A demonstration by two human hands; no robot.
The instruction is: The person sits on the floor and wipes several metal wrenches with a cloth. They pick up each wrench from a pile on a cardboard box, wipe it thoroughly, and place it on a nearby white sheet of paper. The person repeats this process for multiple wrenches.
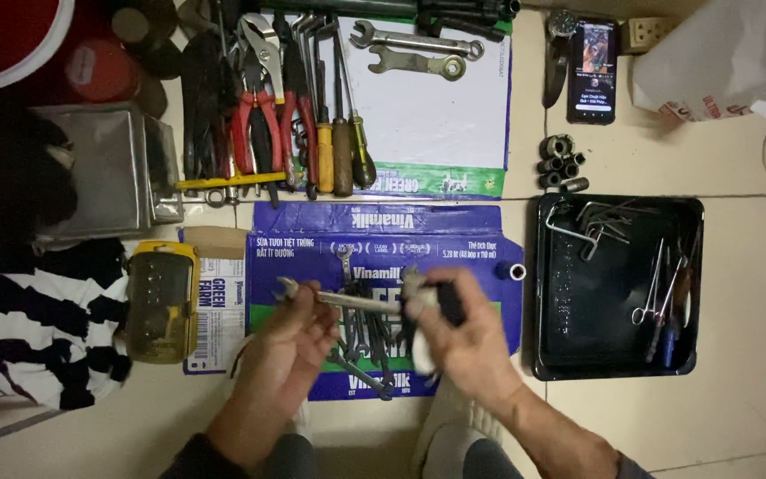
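While my left hand [290,341] closes its fingers around the shaft of a slim open-ended wrench [334,297], I keep the tool level, its forked head poking out at nine o'clock from my knuckles. My right hand [463,341] is clenched on the wrench's other end together with something pale and something dark, perhaps a rag and a handle, though the blur keeps me from telling. Under both hands, a heap of small spanners [361,341] lies on a flattened blue carton [383,235]. At nine o'clock from my left hand sits a yellow plastic case [161,302], just beside the carton. At three o'clock from my right hand stands a black tray [618,355] holding hex keys [600,222] and thin scissor-like tools [658,297]. At twelve o'clock, pliers with red handles [259,124] and screwdrivers [343,151] lie in a row, with two wrenches [414,51] on a white sheet. Toward one o'clock, sockets [560,160] cluster on the tiled floor near a phone [592,71].
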